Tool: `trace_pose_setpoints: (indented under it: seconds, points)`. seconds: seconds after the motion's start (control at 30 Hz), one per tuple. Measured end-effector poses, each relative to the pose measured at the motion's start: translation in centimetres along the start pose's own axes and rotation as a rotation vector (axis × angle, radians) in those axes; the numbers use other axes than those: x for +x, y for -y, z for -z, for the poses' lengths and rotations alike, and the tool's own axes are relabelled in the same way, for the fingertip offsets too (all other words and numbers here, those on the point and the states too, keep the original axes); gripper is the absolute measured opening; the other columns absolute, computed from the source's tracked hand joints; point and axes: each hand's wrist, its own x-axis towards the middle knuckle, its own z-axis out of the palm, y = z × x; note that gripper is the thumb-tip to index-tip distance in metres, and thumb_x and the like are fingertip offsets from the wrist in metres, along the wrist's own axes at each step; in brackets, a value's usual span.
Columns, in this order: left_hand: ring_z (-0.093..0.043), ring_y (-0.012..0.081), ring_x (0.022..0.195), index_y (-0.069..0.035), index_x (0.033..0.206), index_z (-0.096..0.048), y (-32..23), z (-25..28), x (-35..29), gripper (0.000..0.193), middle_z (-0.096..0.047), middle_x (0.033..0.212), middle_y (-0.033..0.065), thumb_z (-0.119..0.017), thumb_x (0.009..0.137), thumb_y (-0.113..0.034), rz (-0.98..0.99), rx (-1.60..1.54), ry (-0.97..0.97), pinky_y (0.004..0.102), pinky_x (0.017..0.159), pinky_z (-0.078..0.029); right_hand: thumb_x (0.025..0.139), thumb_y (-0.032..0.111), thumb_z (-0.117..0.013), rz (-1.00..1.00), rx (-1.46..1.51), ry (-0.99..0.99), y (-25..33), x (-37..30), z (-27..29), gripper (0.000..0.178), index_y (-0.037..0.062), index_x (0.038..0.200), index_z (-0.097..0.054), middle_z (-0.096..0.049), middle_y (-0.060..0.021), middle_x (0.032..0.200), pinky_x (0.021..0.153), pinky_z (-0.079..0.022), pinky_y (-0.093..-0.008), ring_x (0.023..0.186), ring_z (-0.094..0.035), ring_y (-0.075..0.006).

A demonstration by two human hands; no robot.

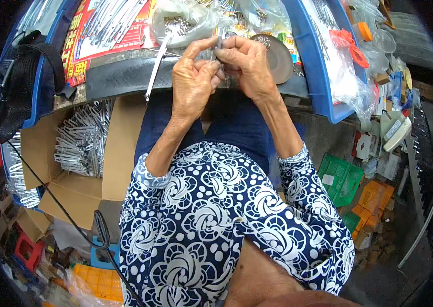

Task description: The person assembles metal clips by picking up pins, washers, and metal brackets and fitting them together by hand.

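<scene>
My left hand (189,84) and my right hand (249,64) meet over the table's near edge, fingers pinched together. Between them they grip a slim silver metal strip (219,38), held roughly upright; its lower end is mostly covered by my fingers. Beside my left hand, a long silver metal strip (157,69) juts over the table edge. A clear plastic bag (196,28) with small metal pieces lies just beyond the hands. To the right of my right hand is a round dish (280,61), its far part holding small dark pieces.
Many metal strips (116,20) lie on red printed paper at the far left. Blue trays (324,71) flank the table, and a black strap (34,82) hangs over the left one. Below stand a cardboard box (124,148) of metal strips and a green crate (340,179).
</scene>
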Motion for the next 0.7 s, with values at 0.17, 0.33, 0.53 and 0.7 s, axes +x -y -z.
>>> trace_pose_setpoints:
  seconds: [0.17, 0.33, 0.53, 0.7]
  points:
    - [-0.038, 0.0020, 0.044, -0.006, 0.113, -0.046, -0.2, 0.0, 0.0, 0.037, -0.049, 0.056, 0.0006, -0.044, 0.079, 0.007, 0.033, -0.026, -0.002, 0.0155, 0.036, -0.028, 0.073, 0.007, -0.062, 0.017, -0.028, -0.010, -0.4, 0.1, 0.1, 0.010, 0.0004, 0.078, -0.056, -0.049, 0.0035, 0.059, 0.043, -0.028, -0.0150, 0.047, -0.040, -0.0014]
    - [-0.037, 0.0022, 0.043, -0.006, 0.114, -0.046, -0.1, 0.1, 0.2, 0.037, -0.050, 0.056, 0.0014, -0.045, 0.079, 0.007, 0.040, -0.006, -0.020, 0.0156, 0.035, -0.027, 0.074, 0.007, -0.061, 0.108, -0.166, -0.040, -0.4, 0.1, -0.4, 0.009, 0.0001, 0.078, -0.056, -0.048, 0.0045, 0.059, 0.043, -0.028, -0.0150, 0.048, -0.039, -0.0003]
    - [-0.038, 0.0037, 0.043, -0.004, 0.115, -0.044, 0.0, 1.0, 0.5, 0.037, -0.052, 0.059, 0.0066, -0.046, 0.080, 0.005, 0.115, -0.238, 0.044, 0.0147, 0.035, -0.026, 0.077, 0.007, -0.059, 0.107, -0.128, 0.010, -0.6, 0.2, 0.6, 0.009, -0.0012, 0.080, -0.055, -0.048, 0.0037, 0.060, 0.044, -0.028, -0.0147, 0.048, -0.038, -0.0005]
    - [-0.036, 0.0047, 0.042, -0.004, 0.117, -0.041, 0.1, 1.8, 0.5, 0.037, -0.054, 0.063, 0.0101, -0.047, 0.081, 0.003, 0.179, -0.347, 0.121, 0.0149, 0.035, -0.025, 0.079, 0.008, -0.057, 0.090, -0.057, 0.062, -0.3, 0.3, 1.0, 0.010, -0.0019, 0.081, -0.055, -0.050, 0.0014, 0.062, 0.042, -0.029, -0.0148, 0.046, -0.036, -0.0011]
